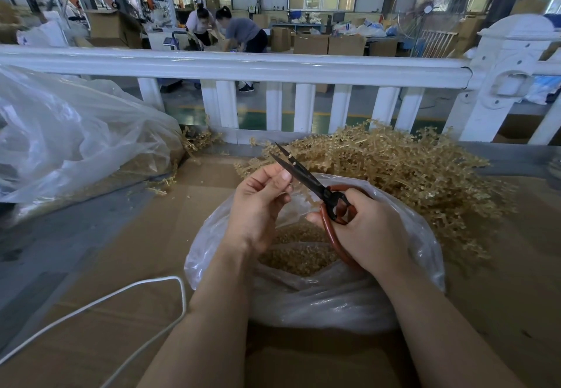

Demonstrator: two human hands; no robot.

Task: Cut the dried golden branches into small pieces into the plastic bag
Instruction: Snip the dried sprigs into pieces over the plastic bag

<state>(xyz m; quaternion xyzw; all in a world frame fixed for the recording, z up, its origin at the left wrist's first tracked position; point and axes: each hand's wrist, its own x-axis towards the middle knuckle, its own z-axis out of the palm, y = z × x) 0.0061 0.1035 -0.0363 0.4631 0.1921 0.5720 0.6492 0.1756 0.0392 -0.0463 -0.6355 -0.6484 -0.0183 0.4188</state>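
A clear plastic bag (318,302) sits open on the cardboard-covered table in front of me, with small golden cut pieces (299,258) inside. My right hand (368,230) grips the red handles of black-bladed scissors (299,173), whose slightly parted blades point up and left over the bag. My left hand (259,202) hovers above the bag with fingers curled and its thumb by the blades; a thin golden sprig (303,195) shows beside it, and whether the fingers pinch it is unclear. A big pile of dried golden branches (403,169) lies behind the bag to the right.
A large crumpled clear bag (69,136) holding more golden branches lies at the left. A white cable (133,289) loops across the cardboard at the lower left. A white railing (243,69) borders the table's far side; two people work among boxes beyond it.
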